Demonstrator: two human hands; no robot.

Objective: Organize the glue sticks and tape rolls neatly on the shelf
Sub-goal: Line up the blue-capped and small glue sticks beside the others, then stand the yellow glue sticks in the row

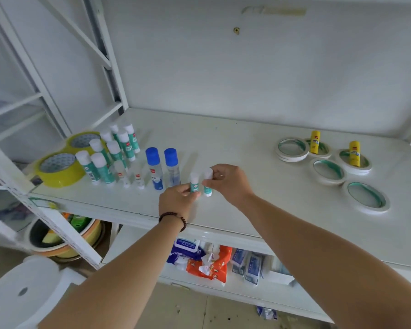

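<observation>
On the white shelf (247, 143) my left hand (177, 200) pinches a small teal-and-white glue stick (194, 180) near its base. My right hand (228, 182) grips the cap of a second small glue stick (207, 186) beside it; both stand upright. To their left stand two blue-capped glue bottles (155, 168), two small clear tubes (138, 178) and several teal glue sticks (109, 160). Two yellow tape rolls (59, 169) lie at the far left. On the right lie several white tape rolls (328, 170), and two yellow glue sticks (315, 141) stand inside two of them.
White shelf posts (45, 210) rise at the left. The shelf below holds wipe packs (199, 257) and small packets. A basin (64, 238) and a white stool (26, 290) sit on the floor at lower left.
</observation>
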